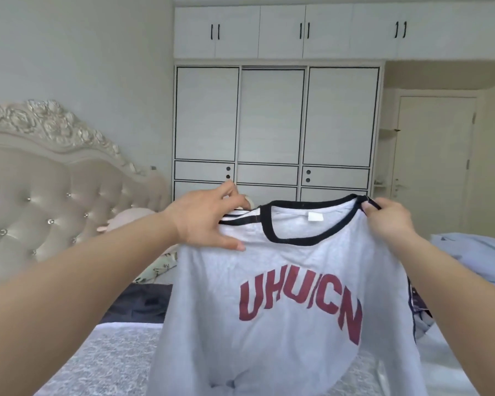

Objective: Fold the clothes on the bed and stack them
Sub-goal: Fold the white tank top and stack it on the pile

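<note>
A grey T-shirt (283, 295) with red lettering and a black-trimmed collar hangs unfolded in the air above the bed (106, 361), held up at both shoulders. The left hand (206, 221) grips one shoulder; the right hand (389, 218) pinches the other at the collar's edge. No folded stack is in view, so the job looks barely begun. Dark clothing (143, 304) and a pale blue garment (475, 252) wait on the bed, a white wardrobe (275, 124) behind.

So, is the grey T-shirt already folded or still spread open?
Spread open. The grey T-shirt hangs full length, its print showing, held up at the shoulders by the left hand and right hand.
</note>
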